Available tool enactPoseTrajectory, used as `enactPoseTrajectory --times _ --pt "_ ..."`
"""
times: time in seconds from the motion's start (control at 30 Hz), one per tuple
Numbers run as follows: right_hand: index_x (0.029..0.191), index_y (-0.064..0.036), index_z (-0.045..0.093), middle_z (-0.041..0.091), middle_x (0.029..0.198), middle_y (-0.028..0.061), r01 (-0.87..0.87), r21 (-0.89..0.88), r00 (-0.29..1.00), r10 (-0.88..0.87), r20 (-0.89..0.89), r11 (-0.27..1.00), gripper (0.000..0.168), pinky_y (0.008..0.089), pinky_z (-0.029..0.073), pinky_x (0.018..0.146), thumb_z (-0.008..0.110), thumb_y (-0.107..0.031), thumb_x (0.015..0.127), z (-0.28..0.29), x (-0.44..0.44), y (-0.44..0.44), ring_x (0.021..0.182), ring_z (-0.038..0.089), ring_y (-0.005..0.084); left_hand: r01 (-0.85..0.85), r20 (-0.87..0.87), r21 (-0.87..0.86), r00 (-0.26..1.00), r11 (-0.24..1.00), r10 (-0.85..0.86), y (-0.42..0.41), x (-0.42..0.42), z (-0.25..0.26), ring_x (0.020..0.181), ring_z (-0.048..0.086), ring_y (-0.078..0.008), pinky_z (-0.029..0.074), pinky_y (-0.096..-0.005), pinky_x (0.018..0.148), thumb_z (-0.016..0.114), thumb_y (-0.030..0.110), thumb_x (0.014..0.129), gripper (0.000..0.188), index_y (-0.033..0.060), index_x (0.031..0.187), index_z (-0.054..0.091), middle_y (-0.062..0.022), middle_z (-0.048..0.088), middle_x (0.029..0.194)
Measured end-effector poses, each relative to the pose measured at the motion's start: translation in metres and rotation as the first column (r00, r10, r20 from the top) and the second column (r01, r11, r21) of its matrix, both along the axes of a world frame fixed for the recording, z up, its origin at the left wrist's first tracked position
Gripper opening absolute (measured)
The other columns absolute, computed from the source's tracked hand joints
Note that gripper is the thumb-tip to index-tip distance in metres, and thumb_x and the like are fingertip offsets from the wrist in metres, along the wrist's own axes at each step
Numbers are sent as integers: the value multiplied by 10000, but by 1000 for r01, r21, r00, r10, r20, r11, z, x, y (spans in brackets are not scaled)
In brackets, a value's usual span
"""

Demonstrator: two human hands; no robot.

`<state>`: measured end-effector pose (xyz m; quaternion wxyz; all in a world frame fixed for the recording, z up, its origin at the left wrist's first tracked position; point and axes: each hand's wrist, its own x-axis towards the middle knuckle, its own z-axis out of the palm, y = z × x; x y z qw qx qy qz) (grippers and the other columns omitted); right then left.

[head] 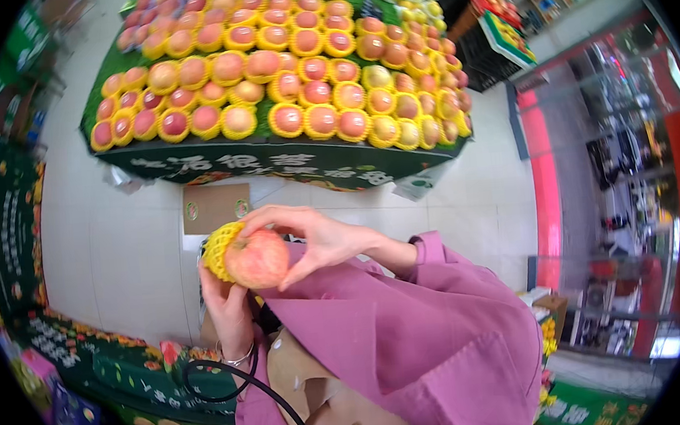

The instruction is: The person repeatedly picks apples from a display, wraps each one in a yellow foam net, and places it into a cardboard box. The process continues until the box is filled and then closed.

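A red-and-yellow apple [258, 259] is held up in front of my body, its stem hollow turned to the upper left. My right hand [317, 232] grips it from above and the right, fingers over the top and thumb at the lower right. A yellow foam net sleeve [221, 252] covers only its left side. My left hand [228, 308] holds the sleeve and the apple from below, its thumb at the apple's lower edge. The left fingers are partly hidden behind the net.
Ahead stands a display table [287, 153] with rows of apples in yellow foam nets. A flattened cardboard piece [217, 207] lies on the tiled floor [121, 247] before it. A black cable [270, 392] loops by my left wrist. More fruit stands [12, 238] line the left.
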<state>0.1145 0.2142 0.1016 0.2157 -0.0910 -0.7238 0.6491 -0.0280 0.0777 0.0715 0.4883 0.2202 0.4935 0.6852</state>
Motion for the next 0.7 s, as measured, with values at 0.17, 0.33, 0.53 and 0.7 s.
enactPoseTrajectory --times 0.17,0.33,0.53,0.7 --pt "1223 -31 458 421 1295 129 224 45 974 -224 -18 973 685 352 402 961 793 -143 636 -23 11 -1 1181 442 216 168 -29 -55 985 984 -169 3 0 -11 1016 498 -144 388 -273 897 507 -88 758 445 31 1161 362 -76 482 1096" --pt "1225 -63 459 433 1280 133 276 224 950 -300 84 935 678 384 391 968 779 -143 633 -29 27 -1 1178 446 280 156 43 83 986 984 -160 18 6 -7 1089 445 -178 359 -303 939 560 -103 697 678 59 1267 229 -100 426 1167" --pt "1233 -80 443 432 1233 156 218 446 943 -305 132 868 712 403 386 938 775 -161 608 -31 23 0 1097 442 343 189 -107 133 979 973 -176 35 11 -26 1155 417 -213 331 -329 1004 661 -62 624 875 75 1351 194 -112 402 1222" --pt "1319 -108 371 425 1224 148 315 282 933 -350 85 906 853 405 391 925 793 -257 593 -43 12 1 1068 454 327 228 89 2 970 974 -227 49 5 -14 1124 470 -236 414 -343 952 706 -40 598 908 76 1356 219 -126 434 1219"
